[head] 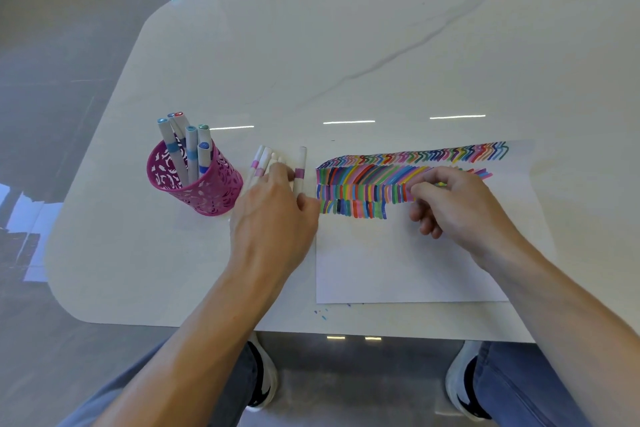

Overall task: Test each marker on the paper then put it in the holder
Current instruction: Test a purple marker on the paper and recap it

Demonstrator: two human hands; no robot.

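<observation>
Several white markers with pink bands [300, 170] lie side by side on the table between the holder and the paper. My left hand [273, 211] lies over them, its fairly straight fingers touching the group and its thumb by the near end of the rightmost one. The pink lattice holder [207, 191] stands to the left with several blue-banded markers [192, 152] upright in it. The white paper [408, 263] carries rows of coloured strokes along its far part. My right hand [457, 204] rests on those strokes, fingers loosely curled, with nothing visible in it.
The white marble-look table [346, 45] has a rounded left corner and its near edge runs just above my knees. Small ink specks [320, 314] dot the table below the paper's near left corner. Grey floor surrounds the table.
</observation>
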